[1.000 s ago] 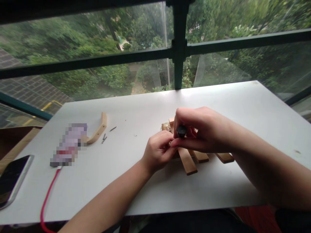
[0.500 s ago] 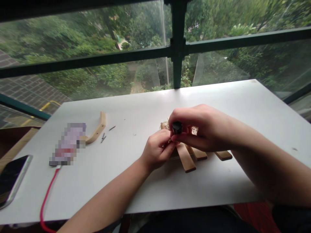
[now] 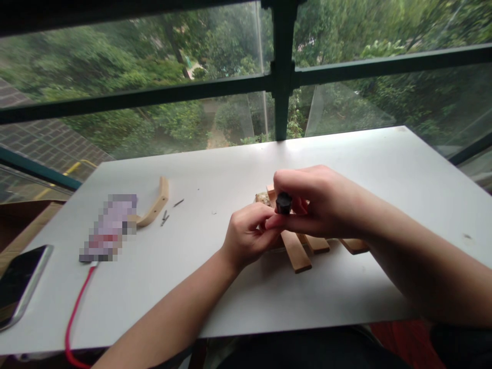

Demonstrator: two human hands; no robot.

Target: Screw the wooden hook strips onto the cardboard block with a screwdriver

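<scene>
To the left of one curved wooden piece (image 3: pixel 157 206) are one pixelated device (image 3: pixel 108 228), one red cable (image 3: pixel 77 307), one black-screened phone (image 3: pixel 23 282) and one cardboard box (image 3: pixel 36 228). Just to its right lie three small metal fasteners (image 3: pixel 179 203). Farther right are one left hand (image 3: pixel 248 233), one right hand (image 3: pixel 311 197), one black handle (image 3: pixel 284 203) and three near-side wooden slat ends (image 3: pixel 298 254).

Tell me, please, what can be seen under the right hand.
Three wooden slats stick out from beneath the right hand on its near side. Their covered parts, and the lower end of the black handle it holds, cannot be seen.
</scene>
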